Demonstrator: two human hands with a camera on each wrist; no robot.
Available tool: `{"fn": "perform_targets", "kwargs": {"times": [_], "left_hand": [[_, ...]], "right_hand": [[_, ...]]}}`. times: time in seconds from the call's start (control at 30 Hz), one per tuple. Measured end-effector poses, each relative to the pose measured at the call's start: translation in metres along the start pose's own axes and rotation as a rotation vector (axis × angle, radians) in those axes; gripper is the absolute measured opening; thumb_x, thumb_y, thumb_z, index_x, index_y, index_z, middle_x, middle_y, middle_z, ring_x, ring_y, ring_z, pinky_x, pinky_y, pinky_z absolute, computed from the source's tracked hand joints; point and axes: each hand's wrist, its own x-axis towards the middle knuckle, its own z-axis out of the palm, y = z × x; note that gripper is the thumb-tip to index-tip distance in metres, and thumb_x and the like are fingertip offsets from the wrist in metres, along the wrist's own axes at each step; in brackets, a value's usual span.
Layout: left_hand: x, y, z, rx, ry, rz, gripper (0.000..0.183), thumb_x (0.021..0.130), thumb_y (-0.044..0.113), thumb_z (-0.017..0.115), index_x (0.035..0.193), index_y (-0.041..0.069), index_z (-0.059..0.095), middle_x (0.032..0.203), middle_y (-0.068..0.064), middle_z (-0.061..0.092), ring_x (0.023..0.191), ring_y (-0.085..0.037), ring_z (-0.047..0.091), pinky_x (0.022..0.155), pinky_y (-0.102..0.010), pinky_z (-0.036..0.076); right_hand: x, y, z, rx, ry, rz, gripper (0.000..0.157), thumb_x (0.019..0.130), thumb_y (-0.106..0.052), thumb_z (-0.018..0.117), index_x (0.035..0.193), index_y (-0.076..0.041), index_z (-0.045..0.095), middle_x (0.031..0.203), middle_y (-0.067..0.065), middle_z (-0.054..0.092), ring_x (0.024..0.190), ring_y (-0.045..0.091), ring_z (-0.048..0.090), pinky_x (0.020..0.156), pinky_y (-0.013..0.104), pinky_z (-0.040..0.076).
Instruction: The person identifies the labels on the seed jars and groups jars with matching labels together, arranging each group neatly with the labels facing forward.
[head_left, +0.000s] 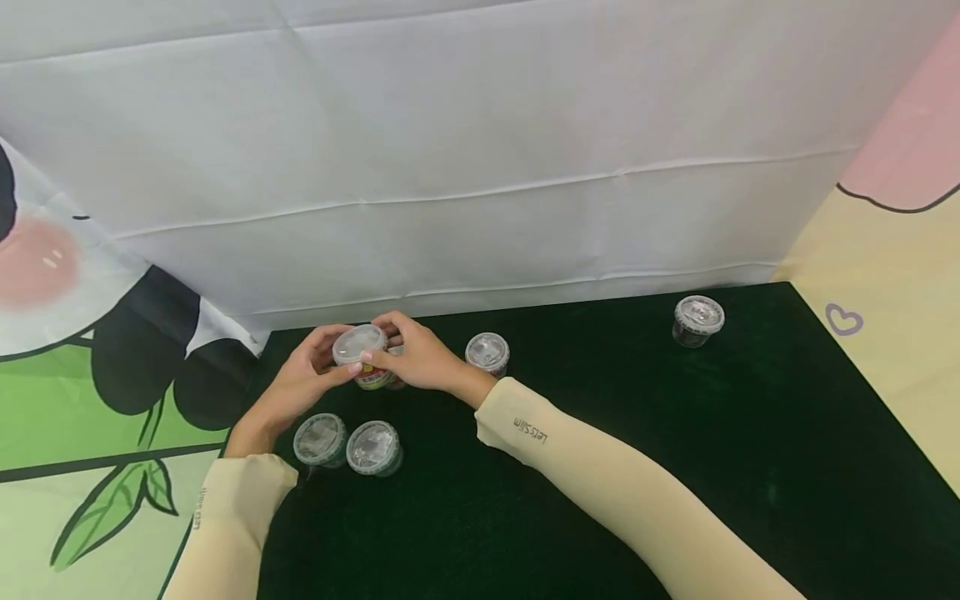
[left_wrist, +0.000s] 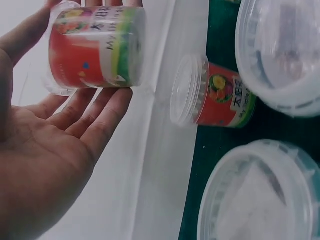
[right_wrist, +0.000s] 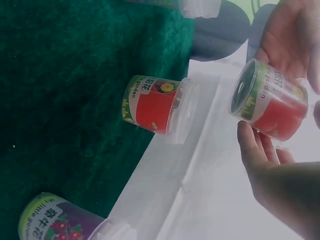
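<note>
A clear plastic cup (head_left: pixel 360 343) with a red printed label and a clear lid is held up between both hands over the table's back left. My left hand (head_left: pixel 300 375) grips it from the left, thumb toward the front. From the right, my right hand (head_left: pixel 423 356) holds it too, thumb at the lid's edge and fingers at the far side. A second red-labelled cup (right_wrist: pixel 152 105) stands on the table just behind, mostly covered by the held cup in the head view. Two lidded cups, one (head_left: pixel 320 440) beside another (head_left: pixel 374 448), stand nearer me by the left forearm.
Beyond the right wrist stands a purple-labelled cup (right_wrist: pixel 62 220). Far off at the back right is another dark lidded cup (head_left: pixel 698 321). The dark green table (head_left: pixel 600 467) meets a white cloth wall (head_left: pixel 480 167) behind, with printed cloth on both sides.
</note>
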Motion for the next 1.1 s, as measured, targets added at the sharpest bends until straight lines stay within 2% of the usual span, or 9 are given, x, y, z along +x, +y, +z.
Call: {"fn": "perform_targets", "kwargs": {"times": [0.2,0.37,0.6,0.8,1.0,1.1], "left_hand": [[-0.005,-0.005,-0.01,-0.002,0.016,-0.023,0.068,0.106,0.02,0.067,0.161,0.005,0.031,0.162,-0.021,0.04,0.129,0.001,0.05,0.095,-0.014,0.052],[-0.006,-0.008,-0.018,0.053,0.03,-0.041,0.071,0.104,0.02,0.07,0.162,0.005,0.031,0.157,-0.022,0.044,0.122,0.0,0.055,0.092,-0.016,0.054],[-0.006,-0.015,-0.025,0.091,0.055,-0.054,0.074,0.103,0.016,0.072,0.163,0.004,0.031,0.155,-0.024,0.043,0.133,-0.023,0.055,0.093,-0.014,0.054],[-0.003,-0.027,-0.028,0.112,0.079,-0.049,0.074,0.101,0.008,0.072,0.162,0.001,0.031,0.155,-0.026,0.042,0.133,-0.028,0.056,0.091,-0.014,0.055],[-0.002,-0.035,-0.031,0.117,0.093,-0.061,0.075,0.1,0.003,0.071,0.162,-0.001,0.029,0.156,-0.028,0.041,0.136,-0.043,0.054,0.089,-0.013,0.055],[-0.001,-0.039,-0.033,0.139,0.097,-0.07,0.075,0.101,0.003,0.071,0.162,-0.001,0.029,0.156,-0.029,0.04,0.137,-0.047,0.052,0.088,-0.013,0.055]], "right_hand": [[0.011,0.0,0.01,-0.066,-0.018,-0.043,0.058,0.106,-0.023,0.066,0.156,-0.003,0.042,0.15,0.015,0.054,0.135,0.026,0.057,0.105,0.028,0.053],[0.019,0.003,0.018,-0.141,-0.021,-0.059,0.058,0.107,-0.024,0.066,0.156,-0.005,0.042,0.152,0.012,0.054,0.134,0.023,0.057,0.104,0.026,0.052],[0.029,0.005,0.028,-0.215,-0.013,-0.092,0.057,0.106,-0.024,0.066,0.155,-0.004,0.043,0.146,0.011,0.057,0.127,0.02,0.059,0.097,0.023,0.052],[0.039,0.01,0.036,-0.303,-0.016,-0.123,0.056,0.106,-0.024,0.066,0.153,-0.004,0.045,0.142,0.01,0.059,0.121,0.016,0.06,0.099,0.022,0.051],[0.047,0.013,0.043,-0.382,-0.032,-0.141,0.059,0.105,-0.023,0.068,0.155,-0.003,0.044,0.146,0.011,0.057,0.128,0.018,0.059,0.105,0.023,0.049],[0.049,0.015,0.046,-0.438,-0.033,-0.128,0.06,0.105,-0.025,0.068,0.155,-0.004,0.044,0.147,0.011,0.056,0.13,0.019,0.058,0.107,0.025,0.049]]}}
